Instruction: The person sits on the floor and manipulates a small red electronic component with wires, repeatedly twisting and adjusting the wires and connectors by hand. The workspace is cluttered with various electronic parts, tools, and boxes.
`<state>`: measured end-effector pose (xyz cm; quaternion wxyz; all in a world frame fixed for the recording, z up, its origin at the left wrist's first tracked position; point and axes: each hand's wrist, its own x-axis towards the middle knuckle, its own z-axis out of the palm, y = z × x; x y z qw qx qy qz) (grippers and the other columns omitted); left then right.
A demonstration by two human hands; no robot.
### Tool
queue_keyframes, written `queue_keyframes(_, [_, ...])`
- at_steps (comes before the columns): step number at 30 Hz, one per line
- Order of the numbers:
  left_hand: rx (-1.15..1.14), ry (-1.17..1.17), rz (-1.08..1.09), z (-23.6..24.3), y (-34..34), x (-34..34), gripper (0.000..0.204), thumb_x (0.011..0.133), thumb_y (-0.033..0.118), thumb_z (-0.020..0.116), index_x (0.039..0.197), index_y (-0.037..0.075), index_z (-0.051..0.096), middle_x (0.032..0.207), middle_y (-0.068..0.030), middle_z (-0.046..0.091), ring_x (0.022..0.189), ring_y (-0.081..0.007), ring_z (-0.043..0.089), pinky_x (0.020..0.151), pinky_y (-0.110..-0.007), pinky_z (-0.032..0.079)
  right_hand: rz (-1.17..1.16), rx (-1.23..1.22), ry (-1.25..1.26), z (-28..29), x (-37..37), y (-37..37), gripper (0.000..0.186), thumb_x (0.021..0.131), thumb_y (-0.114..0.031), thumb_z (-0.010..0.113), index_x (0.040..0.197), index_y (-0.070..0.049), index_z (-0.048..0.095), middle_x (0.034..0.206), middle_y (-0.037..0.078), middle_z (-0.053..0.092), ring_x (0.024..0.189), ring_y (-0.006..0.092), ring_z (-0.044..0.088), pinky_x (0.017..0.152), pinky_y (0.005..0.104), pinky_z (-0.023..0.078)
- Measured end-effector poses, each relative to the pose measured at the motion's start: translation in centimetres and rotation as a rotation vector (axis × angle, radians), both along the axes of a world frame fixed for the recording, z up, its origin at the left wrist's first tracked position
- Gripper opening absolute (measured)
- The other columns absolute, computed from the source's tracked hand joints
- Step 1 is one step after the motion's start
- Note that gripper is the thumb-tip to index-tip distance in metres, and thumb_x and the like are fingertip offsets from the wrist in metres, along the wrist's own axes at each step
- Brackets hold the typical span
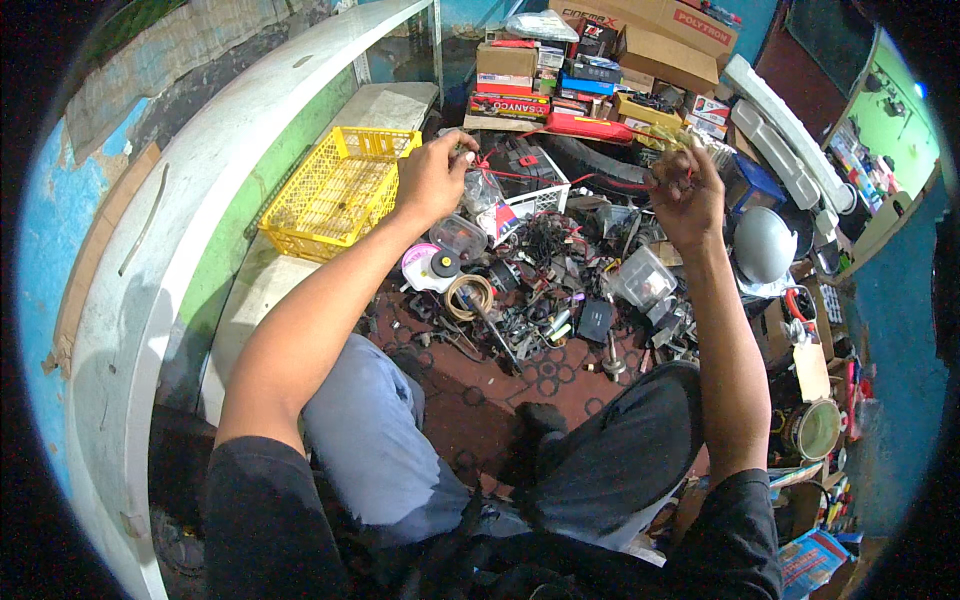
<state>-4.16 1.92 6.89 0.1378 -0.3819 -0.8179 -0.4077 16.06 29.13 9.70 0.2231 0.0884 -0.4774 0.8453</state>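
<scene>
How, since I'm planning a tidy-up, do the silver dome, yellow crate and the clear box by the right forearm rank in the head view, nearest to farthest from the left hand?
1. Yellow crate: just left of the left hand.
2. Clear box: lower right, beside the right forearm.
3. Silver dome: farther right, past that forearm.

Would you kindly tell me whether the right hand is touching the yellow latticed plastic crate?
Apart: in the head view, a wide stretch of clutter shows between the right hand and the yellow crate.
</scene>
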Motion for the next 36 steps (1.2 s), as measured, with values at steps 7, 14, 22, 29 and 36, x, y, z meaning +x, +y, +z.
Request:
queue_keyframes(7, [0.141, 0.208, -0.054, 0.5, -1.6, -0.5, 0.016, 0.084, 0.007, 0.064, 0.1, 0.007, 0.065, 0.092, -0.0118, 0.068, 0.076, -0.0259, 0.065, 0.072, -0.037, 0.05, -0.193, 1.081, -0.608, -1.0, -0.2, -6.2, 0.037, 0.096, -0.032, 0.058, 0.119, -0.004, 0.059, 0.075, 0.002, 0.06, 0.061, 0.0088, 0.053, 0.055, 0.0267, 0.042])
queue_keyframes(14, [0.156, 0.255, -0.19, 1.4, -1.2, 1.0, 0.018, 0.079, 0.006, 0.067, 0.098, 0.005, 0.067, 0.091, -0.0107, 0.069, 0.075, -0.0229, 0.065, 0.072, -0.036, 0.05, -0.228, 1.547, -0.553, -0.8, -2.1, -7.3, 0.068, 0.075, -0.035, 0.078, 0.128, -0.001, 0.052, 0.097, 0.015, 0.068, 0.091, 0.0257, 0.065, 0.081, 0.0367, 0.049])
queue_keyframes(22, [0.135, 0.02, -0.148, 1.9, -0.9, 2.9, 0.015, 0.08, 0.014, 0.072, 0.094, 0.007, 0.07, 0.066, -0.0062, 0.065, 0.057, -0.011, 0.059, 0.054, -0.029, 0.045, 0.041, 1.53, -0.697, 3.1, -5.4, -11.9, 0.087, 0.073, -0.071, 0.064, 0.121, 0.002, 0.06, 0.12, 0.026, 0.06, 0.115, 0.0343, 0.058, 0.098, 0.0419, 0.043])
queue_keyframes(29, [0.18, -0.096, -0.251, 1.5, -0.4, 3.7, 0.015, 0.084, 0.012, 0.072, 0.092, 0.0, 0.069, 0.073, -0.0067, 0.07, 0.067, -0.0085, 0.064, 0.055, -0.024, 0.048, -0.237, 1.388, -0.607, -2.0, -7.3, -13.3, 0.062, 0.075, -0.069, 0.062, 0.105, -0.015, 0.071, 0.1, 0.018, 0.07, 0.101, 0.0387, 0.065, 0.092, 0.0782, 0.022])
queue_keyframes(36, [0.189, -0.2, -0.285, 1.4, -0.3, 3.6, 0.015, 0.083, 0.013, 0.073, 0.088, 0.0, 0.068, 0.074, -0.0087, 0.07, 0.065, -0.0095, 0.064, 0.057, -0.025, 0.049, -0.355, 1.264, -0.626, -2.1, -7.1, -14.1, 0.061, 0.08, -0.062, 0.057, 0.104, -0.007, 0.07, 0.096, 0.017, 0.071, 0.099, 0.0387, 0.066, 0.098, 0.0705, 0.029])
